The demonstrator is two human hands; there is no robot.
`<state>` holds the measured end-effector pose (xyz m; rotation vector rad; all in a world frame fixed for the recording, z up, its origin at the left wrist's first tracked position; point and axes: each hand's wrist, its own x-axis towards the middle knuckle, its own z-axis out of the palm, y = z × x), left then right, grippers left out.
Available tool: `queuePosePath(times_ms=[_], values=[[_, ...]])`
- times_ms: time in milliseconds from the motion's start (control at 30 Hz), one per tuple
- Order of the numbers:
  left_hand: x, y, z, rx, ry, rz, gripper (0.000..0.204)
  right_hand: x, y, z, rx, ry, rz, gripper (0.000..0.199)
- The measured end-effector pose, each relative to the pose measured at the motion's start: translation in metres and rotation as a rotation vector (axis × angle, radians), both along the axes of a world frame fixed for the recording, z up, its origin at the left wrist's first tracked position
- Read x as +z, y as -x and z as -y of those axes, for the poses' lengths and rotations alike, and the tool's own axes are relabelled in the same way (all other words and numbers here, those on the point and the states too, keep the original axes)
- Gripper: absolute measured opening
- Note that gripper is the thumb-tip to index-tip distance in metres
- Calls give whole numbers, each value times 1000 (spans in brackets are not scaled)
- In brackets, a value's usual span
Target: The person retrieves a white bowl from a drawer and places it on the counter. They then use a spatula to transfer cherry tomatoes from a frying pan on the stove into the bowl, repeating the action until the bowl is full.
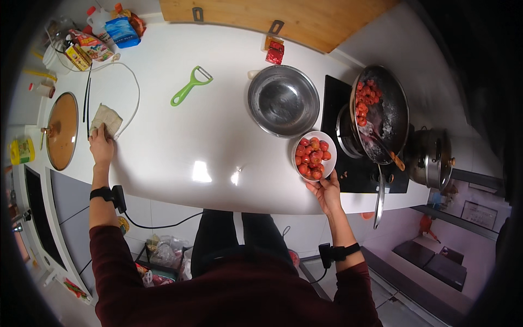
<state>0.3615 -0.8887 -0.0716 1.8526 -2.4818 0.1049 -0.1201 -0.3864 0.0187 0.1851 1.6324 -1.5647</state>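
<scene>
My left hand is at the left end of the counter, its fingers closed on the near edge of a folded beige cloth. My right hand grips the near rim of a white bowl holding several round red fruits. Right behind that bowl stands a steel basin with nothing solid in it. More red fruits lie in a dark wok on the stove, along with a whitish residue and a spatula with a wooden handle.
A green peeler lies mid-counter. Black chopsticks and a glass lid are beside the cloth. Bottles and packets, including a blue bag, crowd the far left corner. A lidded pot stands right of the wok, whose metal handle overhangs the counter edge.
</scene>
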Motion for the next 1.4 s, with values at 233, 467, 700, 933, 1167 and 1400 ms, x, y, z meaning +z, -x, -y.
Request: queuePosePath(times_ms=[233, 467, 700, 933, 1167, 1400], values=[[-8, -17, -9, 201, 96, -292, 32, -5, -2, 7, 39, -94, -59, 47], [26, -40, -36, 510, 16, -1012, 36, -8, -26, 43, 99, -42, -62, 57], [94, 12, -78, 445, 54, -1572, 33, -6, -41, 108, 324, 79, 36, 61], [179, 197, -225, 176, -413, -1567, 38, 9, -41, 73, 269, 50, -245, 57], [142, 431, -339, -143, -837, -1424, 37, -4, -41, -7, 80, 42, -166, 52], [16, 555, -308, -740, -145, -289, 50, -18, -39, -67, 14, -17, -184, 50]])
